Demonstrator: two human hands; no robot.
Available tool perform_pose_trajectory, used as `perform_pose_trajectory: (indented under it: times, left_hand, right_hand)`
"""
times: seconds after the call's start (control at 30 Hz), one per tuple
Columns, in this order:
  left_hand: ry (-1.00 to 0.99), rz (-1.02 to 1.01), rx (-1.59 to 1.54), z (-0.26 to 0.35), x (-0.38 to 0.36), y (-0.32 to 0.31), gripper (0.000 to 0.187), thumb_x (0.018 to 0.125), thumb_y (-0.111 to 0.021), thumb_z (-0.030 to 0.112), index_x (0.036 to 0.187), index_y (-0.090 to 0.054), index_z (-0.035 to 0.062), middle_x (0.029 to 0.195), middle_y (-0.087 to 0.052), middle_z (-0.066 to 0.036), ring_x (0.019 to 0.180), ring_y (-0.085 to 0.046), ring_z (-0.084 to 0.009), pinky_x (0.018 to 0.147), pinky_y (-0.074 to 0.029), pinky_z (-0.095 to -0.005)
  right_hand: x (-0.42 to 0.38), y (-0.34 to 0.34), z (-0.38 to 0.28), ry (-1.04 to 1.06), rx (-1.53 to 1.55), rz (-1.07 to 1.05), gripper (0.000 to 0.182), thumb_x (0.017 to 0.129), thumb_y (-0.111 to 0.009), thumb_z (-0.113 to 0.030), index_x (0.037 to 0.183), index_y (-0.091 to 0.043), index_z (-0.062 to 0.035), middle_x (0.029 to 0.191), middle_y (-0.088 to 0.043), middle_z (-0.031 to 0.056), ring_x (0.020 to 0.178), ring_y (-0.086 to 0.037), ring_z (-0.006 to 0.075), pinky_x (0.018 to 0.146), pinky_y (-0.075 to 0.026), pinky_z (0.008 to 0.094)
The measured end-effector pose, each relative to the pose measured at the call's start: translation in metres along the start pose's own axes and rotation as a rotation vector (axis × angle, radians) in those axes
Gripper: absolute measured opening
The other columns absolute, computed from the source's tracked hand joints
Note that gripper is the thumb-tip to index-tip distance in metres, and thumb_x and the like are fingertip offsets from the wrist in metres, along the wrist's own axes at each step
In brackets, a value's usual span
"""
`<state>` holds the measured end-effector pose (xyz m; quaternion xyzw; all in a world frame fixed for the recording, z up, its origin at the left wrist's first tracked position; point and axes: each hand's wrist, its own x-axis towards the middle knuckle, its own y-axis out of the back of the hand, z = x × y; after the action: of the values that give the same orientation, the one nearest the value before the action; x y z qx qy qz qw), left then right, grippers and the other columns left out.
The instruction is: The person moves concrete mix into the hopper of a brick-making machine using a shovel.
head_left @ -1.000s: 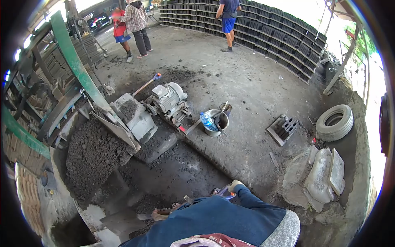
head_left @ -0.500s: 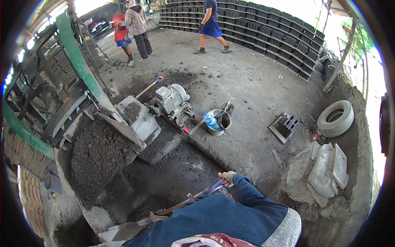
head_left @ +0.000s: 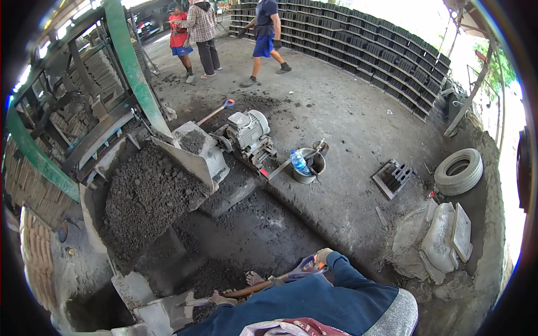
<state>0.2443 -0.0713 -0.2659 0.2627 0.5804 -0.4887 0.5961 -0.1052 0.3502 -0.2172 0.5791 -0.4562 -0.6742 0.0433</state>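
A shovel (head_left: 252,290) with a wooden shaft and a purple and orange handle lies across the front of my body. My right hand (head_left: 324,256), in a pale glove, is closed around the grip at the shovel's upper end. Lower on the shaft, my left hand (head_left: 223,299) is wrapped round the wood near the metal socket. I cannot make out the blade clearly at the lower left. Beyond it, a heap of dark, crumbly mix (head_left: 148,199) fills the metal trough (head_left: 92,227). One bare foot (head_left: 255,278) shows beside the shaft.
An electric motor (head_left: 249,130) stands on the raised floor, near a bucket (head_left: 305,178) holding a water bottle (head_left: 298,162). Rightward are a block mould (head_left: 391,178), a tire (head_left: 458,171) and filled sacks (head_left: 437,235). Three people stand or walk behind, before stacked blocks (head_left: 358,45).
The shovel and both hands have shifted slightly, and the blade end shows less clearly. My view has turned a little, and the person in blue shorts has walked left.
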Motion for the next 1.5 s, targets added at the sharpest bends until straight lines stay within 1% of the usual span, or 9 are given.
perform_pose_trajectory:
  times: [0.27, 0.4, 0.53, 0.73, 0.87, 0.97, 1.07, 1.23, 1.5]
  left_hand:
    - [-0.040, -0.029, -0.052, -0.027, -0.016, 0.031, 0.041, 0.084, -0.056, 0.052, 0.071, -0.047, 0.0142, 0.066, -0.052, -0.006, 0.062, -0.051, -0.0273, 0.066, -0.047, -0.0545]
    - [-0.061, -0.026, -0.085, -0.055, -0.031, 0.044, 0.041, 0.084, -0.055, 0.053, 0.071, -0.047, 0.0142, 0.066, -0.052, -0.006, 0.062, -0.051, -0.0274, 0.066, -0.047, -0.0546]
    - [-0.055, -0.024, -0.102, -0.088, -0.047, 0.063, 0.042, 0.084, -0.055, 0.053, 0.071, -0.047, 0.0142, 0.066, -0.053, -0.006, 0.062, -0.051, -0.0276, 0.066, -0.047, -0.0548]
    - [-0.034, -0.023, -0.134, -0.127, -0.053, 0.090, 0.043, 0.084, -0.055, 0.055, 0.070, -0.047, 0.0141, 0.066, -0.053, -0.006, 0.063, -0.051, -0.0278, 0.066, -0.047, -0.0551]
    - [-0.007, -0.039, -0.155, -0.145, -0.050, 0.105, 0.044, 0.084, -0.055, 0.055, 0.070, -0.047, 0.0141, 0.066, -0.053, -0.006, 0.063, -0.051, -0.0280, 0.066, -0.047, -0.0553]
    - [0.006, -0.054, -0.153, -0.157, -0.048, 0.107, 0.045, 0.084, -0.055, 0.056, 0.070, -0.047, 0.0141, 0.066, -0.053, -0.006, 0.063, -0.051, -0.0281, 0.066, -0.047, -0.0554]
    - [-0.008, -0.047, -0.117, -0.166, -0.063, 0.096, 0.051, 0.085, -0.051, 0.059, 0.065, -0.041, 0.0135, 0.058, -0.046, -0.003, 0.055, -0.049, -0.0261, 0.073, -0.046, -0.0487]
    - [-0.047, -0.026, -0.142, -0.172, -0.073, 0.088, 0.048, 0.087, -0.049, 0.057, 0.067, -0.043, 0.0144, 0.057, -0.045, -0.003, 0.055, -0.049, -0.0248, 0.072, -0.047, -0.0488]
    - [-0.047, -0.017, -0.130, -0.176, -0.074, 0.087, 0.046, 0.086, -0.051, 0.058, 0.072, -0.043, 0.0148, 0.060, -0.046, -0.001, 0.057, -0.049, -0.0244, 0.072, -0.046, -0.0486]
  right_hand:
    - [0.035, -0.042, 0.014, 0.101, 0.010, -0.085, 0.039, 0.087, -0.059, -0.049, 0.105, -0.073, -0.0184, 0.109, -0.070, 0.0070, 0.105, -0.065, 0.0289, 0.086, -0.051, 0.0414]
    - [0.032, -0.024, 0.022, 0.043, 0.038, -0.163, 0.040, 0.089, -0.059, -0.045, 0.114, -0.070, -0.0172, 0.116, -0.069, 0.0075, 0.111, -0.063, 0.0283, 0.087, -0.050, 0.0420]
    - [0.025, -0.037, 0.048, -0.048, 0.340, -0.105, 0.030, 0.086, -0.064, -0.039, 0.109, -0.072, -0.0204, 0.105, -0.072, 0.0048, 0.103, -0.067, 0.0223, 0.082, -0.052, 0.0365]
    - [-0.012, -0.040, 0.071, -0.020, 0.576, 0.007, 0.016, 0.087, -0.062, -0.021, 0.092, -0.075, -0.0116, 0.075, -0.072, 0.0080, 0.061, -0.071, 0.0215, 0.055, -0.055, 0.0339]
    - [-0.018, -0.052, 0.084, 0.002, 0.640, 0.048, 0.014, 0.086, -0.063, -0.019, 0.091, -0.074, -0.0109, 0.076, -0.072, 0.0083, 0.065, -0.071, 0.0214, 0.058, -0.056, 0.0341]
    - [-0.029, -0.050, 0.092, 0.209, 0.245, 0.104, 0.014, 0.087, -0.061, -0.014, 0.089, -0.074, -0.0107, 0.076, -0.072, 0.0082, 0.066, -0.072, 0.0222, 0.058, -0.056, 0.0352]
    - [-0.030, -0.058, 0.097, 0.228, 0.207, 0.088, 0.014, 0.087, -0.061, -0.015, 0.093, -0.074, -0.0115, 0.081, -0.073, 0.0075, 0.068, -0.072, 0.0219, 0.060, -0.057, 0.0346]
    - [-0.020, -0.085, 0.098, 0.004, 0.517, 0.021, 0.016, 0.086, -0.063, -0.018, 0.098, -0.073, -0.0123, 0.085, -0.073, 0.0062, 0.073, -0.072, 0.0214, 0.065, -0.057, 0.0322]
    - [-0.016, -0.093, 0.099, 0.043, 0.186, 0.034, 0.016, 0.083, -0.069, -0.023, 0.095, -0.073, -0.0145, 0.097, -0.072, 0.0038, 0.093, -0.069, 0.0243, 0.077, -0.055, 0.0357]
